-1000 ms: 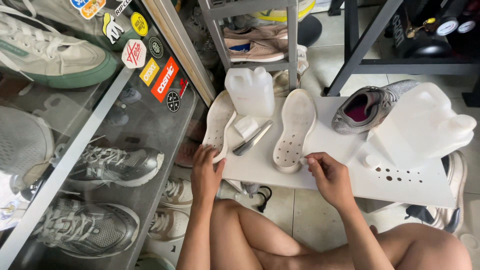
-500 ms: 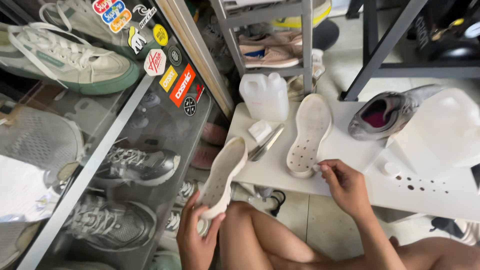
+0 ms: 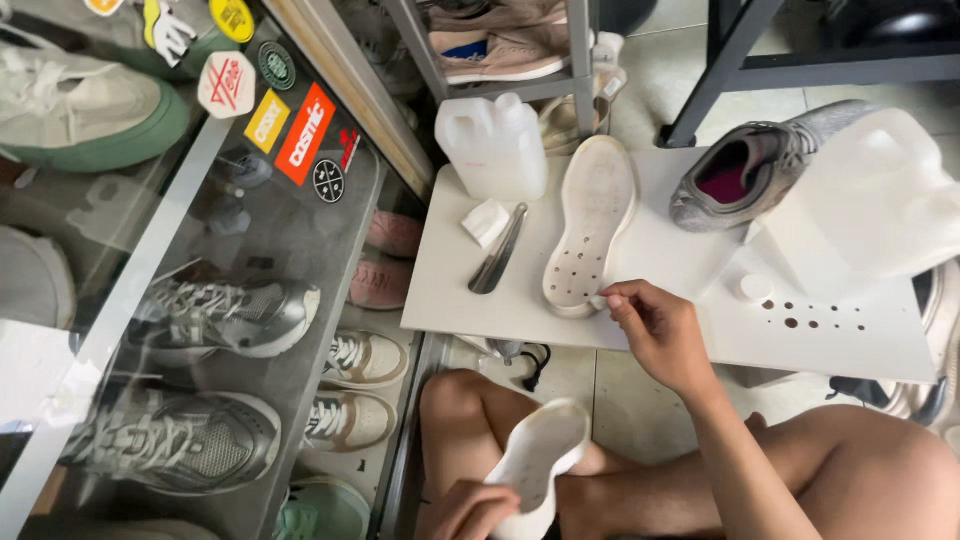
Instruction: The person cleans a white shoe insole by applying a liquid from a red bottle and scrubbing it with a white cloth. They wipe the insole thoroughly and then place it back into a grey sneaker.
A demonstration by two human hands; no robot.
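My left hand (image 3: 468, 510) holds a white shoe insole (image 3: 538, 458) low over my bare knees, below the board's edge. My right hand (image 3: 650, 325) rests at the near edge of the white board (image 3: 660, 260), fingers pinched on something small and white beside the heel of a second white insole (image 3: 590, 225). That insole lies flat on the board with several holes at its near end. A metal shoehorn-like tool (image 3: 498, 250) and a folded white pad (image 3: 486, 221) lie to its left.
A white plastic jug (image 3: 495, 145) stands at the board's far left. A grey sneaker with red lining (image 3: 745, 175) and a large white container (image 3: 870, 195) sit at the right. A glass cabinet of sneakers (image 3: 200, 320) fills the left. A metal shelf with shoes (image 3: 500, 45) stands behind.
My left hand lifted one insole off the board and brought it down to my lap. My right hand stayed at the board's near edge by the other insole.
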